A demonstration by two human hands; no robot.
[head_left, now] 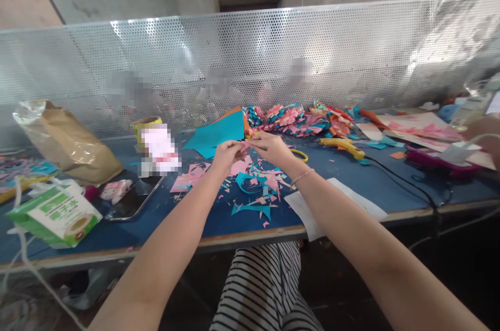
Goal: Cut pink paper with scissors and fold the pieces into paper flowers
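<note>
My left hand (228, 155) and my right hand (270, 148) meet above the table, fingertips pinched together. Between them is a small pink piece of paper (245, 145), mostly covered by the fingers. Beneath and around the hands lie pink and blue paper scraps (253, 199). A blue paper sheet (219, 131) rests just behind my left hand. Beyond my right hand sits a pile of fringed paper flowers (287, 116) in pink, blue and orange. A yellow ring-shaped handle (300, 155) shows beside my right wrist.
A yellow glue gun (344, 147) with a black cord lies to the right. White paper (357, 199) hangs over the table's front edge. At left stand a brown paper bag (74, 146), a green box (58, 216) and a phone (135, 198). A perforated metal screen (250, 44) closes the back.
</note>
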